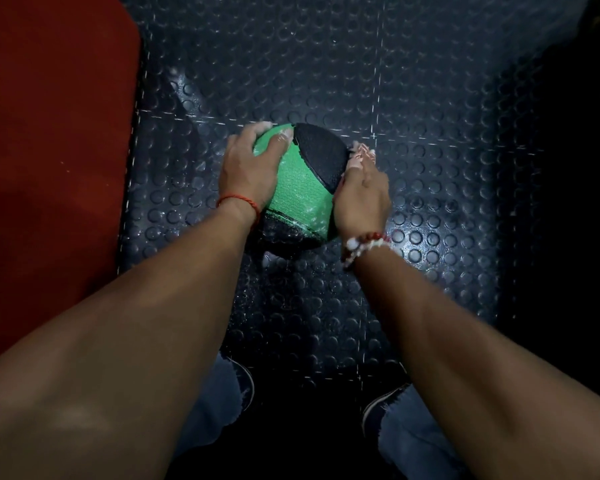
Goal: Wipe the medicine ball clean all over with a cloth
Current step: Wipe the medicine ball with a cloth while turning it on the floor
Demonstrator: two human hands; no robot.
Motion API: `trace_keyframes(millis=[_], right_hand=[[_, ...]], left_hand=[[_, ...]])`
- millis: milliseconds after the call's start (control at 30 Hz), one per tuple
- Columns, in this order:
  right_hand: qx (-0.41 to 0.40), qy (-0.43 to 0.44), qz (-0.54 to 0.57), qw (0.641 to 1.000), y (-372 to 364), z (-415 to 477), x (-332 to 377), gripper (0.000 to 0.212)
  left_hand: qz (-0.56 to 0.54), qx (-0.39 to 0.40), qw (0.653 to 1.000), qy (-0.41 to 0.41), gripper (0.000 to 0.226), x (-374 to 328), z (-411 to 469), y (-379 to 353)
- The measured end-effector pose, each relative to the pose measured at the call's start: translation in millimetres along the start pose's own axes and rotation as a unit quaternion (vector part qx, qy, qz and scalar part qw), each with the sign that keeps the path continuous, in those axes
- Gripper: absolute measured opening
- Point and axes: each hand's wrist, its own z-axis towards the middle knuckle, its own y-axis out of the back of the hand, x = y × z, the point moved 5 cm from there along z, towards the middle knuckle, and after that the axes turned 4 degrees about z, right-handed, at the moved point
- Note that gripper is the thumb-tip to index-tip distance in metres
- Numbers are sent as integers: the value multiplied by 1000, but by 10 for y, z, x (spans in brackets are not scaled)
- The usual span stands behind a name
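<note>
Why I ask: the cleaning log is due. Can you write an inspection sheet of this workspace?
Surface: dark studded rubber floor, with pale specks on it.
Job's things: green-and-black medicine ball between both hands, white streaks on its green panel; pale, red-patterned cloth at its right side.
Clutter: nothing seen.
Hands: left hand grips the ball's upper left; right hand holds the cloth against the ball's right side, fingers mostly hidden.
Cables: nothing seen.
Surroundings: red mat at left; the person's shoes at bottom; right edge too dark to tell.
</note>
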Motion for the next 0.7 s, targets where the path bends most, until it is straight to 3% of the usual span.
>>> trace_keyframes(millis=[100, 167, 300, 467, 533, 700], right_hand=[[-18, 157, -31, 987, -38, -329, 214, 42], [-2, 201, -63, 977, -80, -295, 335, 42], [31, 111, -78, 990, -60, 99, 327, 37], [27, -31, 18, 999, 39, 193, 59, 40], [-6, -15, -5, 1000, 37, -17, 26, 38], [-6, 178, -58, 982, -64, -323, 271, 41]], left_hand=[[10, 3, 1000, -8, 42, 0, -2, 24], [15, 8, 1000, -13, 41, 9, -9, 36], [10, 13, 1000, -13, 44, 28, -38, 30], [11, 9, 1000, -7, 44, 17, -48, 31], [14, 9, 1000, -11, 44, 11, -43, 30], [15, 12, 999, -26, 44, 32, -34, 35]])
